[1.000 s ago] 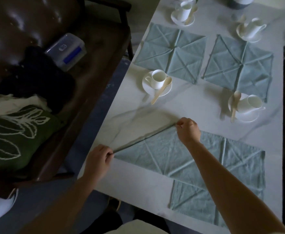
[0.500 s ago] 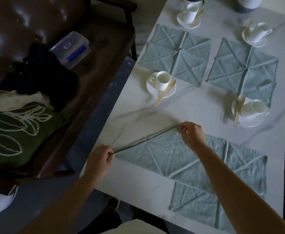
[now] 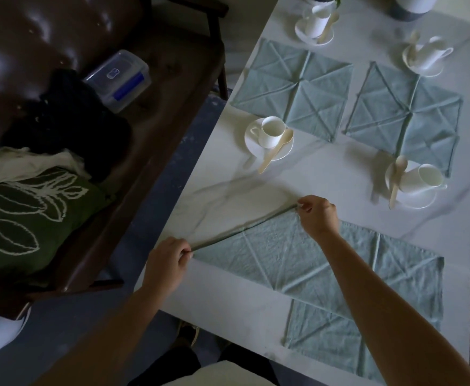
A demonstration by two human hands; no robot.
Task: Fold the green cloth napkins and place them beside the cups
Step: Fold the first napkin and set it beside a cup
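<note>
Napkin (image 3: 284,257), lower centre, folded edge pinched taut between left hand (image 3: 167,263) and right hand (image 3: 318,215). Upper right: spread napkins (image 3: 292,90), cups (image 3: 271,132).

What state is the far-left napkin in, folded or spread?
Spread. The far-left napkin lies flat as a full square, with only crease lines crossing it.

The left grip (image 3: 167,263) pinches one corner of a pale green napkin (image 3: 278,254) near the left edge of the marble tabletop (image 3: 325,179). The right grip (image 3: 318,215) pinches the next corner, and the hem runs straight between them. This cloth overlaps a second napkin (image 3: 339,341) nearer the person. Beyond, a white cup (image 3: 270,132) stands on its saucer (image 3: 251,142), with a wooden spoon (image 3: 274,150) leaning on it.
</note>
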